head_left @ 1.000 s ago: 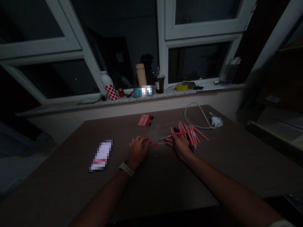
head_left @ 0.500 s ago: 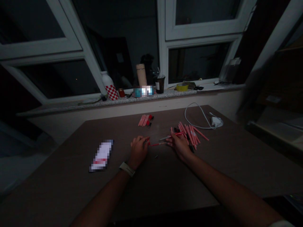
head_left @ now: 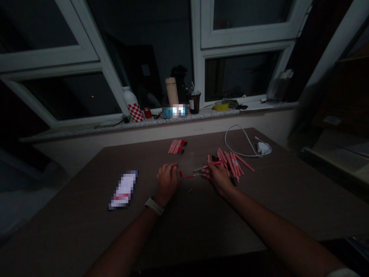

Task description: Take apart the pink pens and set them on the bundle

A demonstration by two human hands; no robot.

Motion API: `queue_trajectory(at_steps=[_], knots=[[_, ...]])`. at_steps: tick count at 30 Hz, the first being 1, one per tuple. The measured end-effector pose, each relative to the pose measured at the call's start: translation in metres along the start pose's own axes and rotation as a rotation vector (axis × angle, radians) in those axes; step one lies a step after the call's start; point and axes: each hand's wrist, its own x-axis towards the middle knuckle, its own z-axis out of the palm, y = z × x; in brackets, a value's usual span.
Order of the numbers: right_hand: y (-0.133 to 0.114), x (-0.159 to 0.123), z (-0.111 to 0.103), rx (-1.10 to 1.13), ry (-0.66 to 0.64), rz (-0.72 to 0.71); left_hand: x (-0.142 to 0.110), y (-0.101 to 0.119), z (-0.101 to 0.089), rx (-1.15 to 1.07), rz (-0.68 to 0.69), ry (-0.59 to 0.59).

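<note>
My right hand point(head_left: 216, 174) is closed on a slim pen point(head_left: 201, 168), red at one end and with a pale, silvery tip pointing left. A thin red pen refill point(head_left: 188, 176) reaches left from under its fingertips. At the refill's left end is a small red piece point(head_left: 180, 174), perhaps a cap. To the left of that piece, my left hand point(head_left: 167, 180) is apart from it, fingers extended, with nothing visible in them. A tiny bit point(head_left: 190, 191) lies on the table between the hands. Just beyond my right hand is a pile of pink pens point(head_left: 234, 163).
A row of pink pens point(head_left: 173, 146) with red and black parts lies farther back on the table point(head_left: 201, 227). A phone point(head_left: 123, 190) is at left, a white charger point(head_left: 262, 147) with cable at back right. Bottles, a cup point(head_left: 195, 103) and yellow tape point(head_left: 221, 106) stand on the windowsill.
My left hand has let go of the small red piece and drawn slightly left, leaving it in plain view. My right hand has stayed nearly still with the pen.
</note>
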Motion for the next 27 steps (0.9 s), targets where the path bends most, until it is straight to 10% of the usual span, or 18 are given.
queue_trajectory(at_steps=[10,27], knots=[[0.005,-0.003,0.003,-0.085,-0.106,0.091,-0.013,0.026,-0.003,0.039,0.265,-0.231],[0.002,-0.009,0.005,-0.230,-0.196,0.086,-0.014,0.027,-0.005,0.026,0.247,-0.221]])
